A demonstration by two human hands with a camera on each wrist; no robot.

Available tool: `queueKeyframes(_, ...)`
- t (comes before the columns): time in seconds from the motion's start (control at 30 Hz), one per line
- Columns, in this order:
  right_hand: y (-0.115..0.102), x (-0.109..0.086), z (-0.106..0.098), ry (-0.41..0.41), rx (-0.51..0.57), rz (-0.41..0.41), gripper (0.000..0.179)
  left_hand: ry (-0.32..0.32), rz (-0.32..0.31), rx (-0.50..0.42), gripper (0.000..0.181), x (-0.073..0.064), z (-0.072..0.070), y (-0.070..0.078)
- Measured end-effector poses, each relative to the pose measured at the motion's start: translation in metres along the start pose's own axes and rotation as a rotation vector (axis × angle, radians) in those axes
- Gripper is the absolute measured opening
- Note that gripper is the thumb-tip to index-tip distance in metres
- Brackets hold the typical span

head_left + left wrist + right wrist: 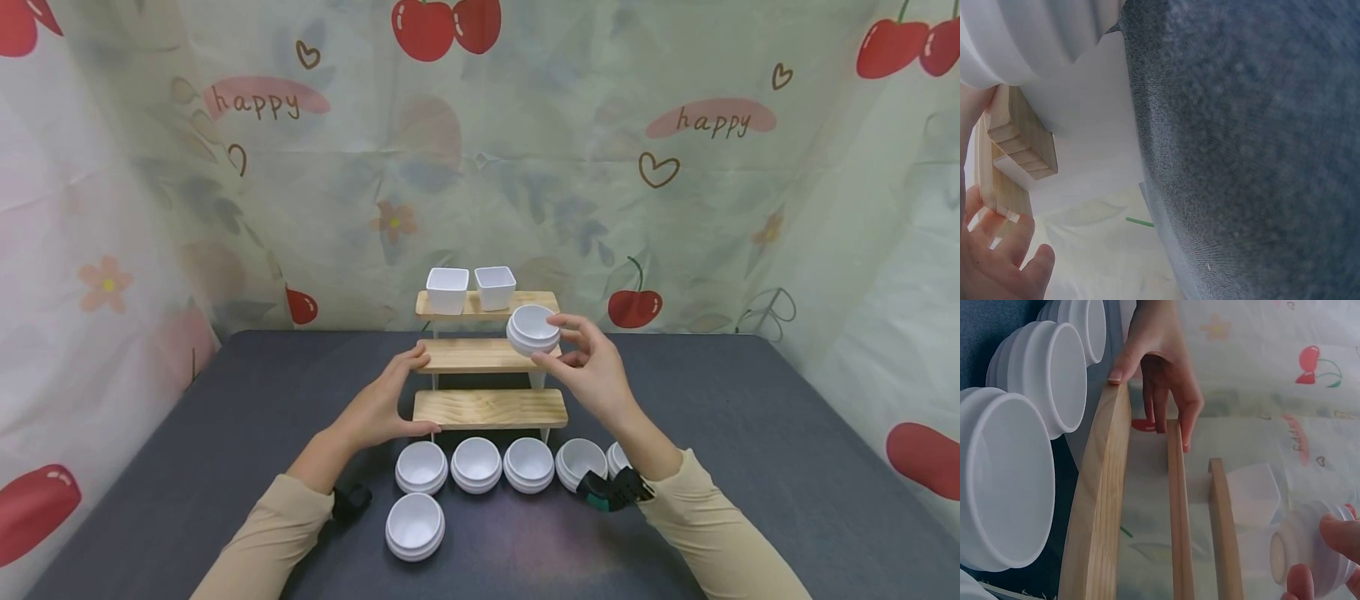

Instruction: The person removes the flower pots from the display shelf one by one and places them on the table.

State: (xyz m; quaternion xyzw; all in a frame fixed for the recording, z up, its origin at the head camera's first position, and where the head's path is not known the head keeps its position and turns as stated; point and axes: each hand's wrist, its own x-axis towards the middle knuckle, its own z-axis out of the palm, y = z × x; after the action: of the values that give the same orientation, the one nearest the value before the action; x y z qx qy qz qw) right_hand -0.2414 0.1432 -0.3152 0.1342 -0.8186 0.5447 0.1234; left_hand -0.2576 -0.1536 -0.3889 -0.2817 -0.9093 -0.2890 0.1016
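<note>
A three-tier display stand (487, 408) has pale wooden shelves and white side supports. My left hand (382, 400) grips its left side, thumb at the bottom shelf and fingers at the middle shelf's end. In the right wrist view, that thumb (1119, 369) presses on the front shelf's end. My right hand (596, 367) pinches a white round bowl (533, 327) between thumb and fingers. In the head view the bowl overlaps the right end of the middle shelf (472, 356). Two white square cups (447, 290) stand side by side on the top shelf (487, 305).
Several white round bowls (476, 464) line up before the stand, the rightmost partly hidden by my right wrist. Another bowl (415, 527) sits nearer, at the left. The dark tabletop (300, 375) meets a printed curtain (525, 192) behind; a thin cable (768, 312) lies at its far right.
</note>
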Motion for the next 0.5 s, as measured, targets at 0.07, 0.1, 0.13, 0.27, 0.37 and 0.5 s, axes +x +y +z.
queueKeyframes(0.07, 0.000, -0.001, 0.000, -0.004, 0.004, -0.010, 0.048, 0.000, 0.000, 0.002, 0.095, 0.000, 0.000, 0.000)
queueKeyframes(0.1, 0.000, -0.002, 0.000, -0.007, 0.006, -0.014, 0.048, 0.001, 0.001, 0.002, 0.095, 0.000, 0.000, 0.000)
queueKeyframes(0.13, 0.000, -0.003, 0.000, -0.010, 0.005, -0.019, 0.048, 0.002, 0.002, 0.001, 0.094, 0.000, 0.000, 0.000)
queueKeyframes(0.27, -0.002, -0.006, 0.000, -0.022, 0.001, -0.029, 0.048, 0.005, 0.013, 0.002, 0.094, 0.000, 0.000, -0.001)
queueKeyframes(0.37, -0.002, -0.009, 0.000, -0.029, -0.006, -0.028, 0.048, 0.005, 0.012, -0.001, 0.094, 0.000, 0.000, -0.001)
queueKeyframes(0.5, -0.001, -0.011, 0.001, -0.039, 0.002, -0.024, 0.048, 0.000, 0.002, -0.007, 0.094, 0.000, 0.000, 0.000)
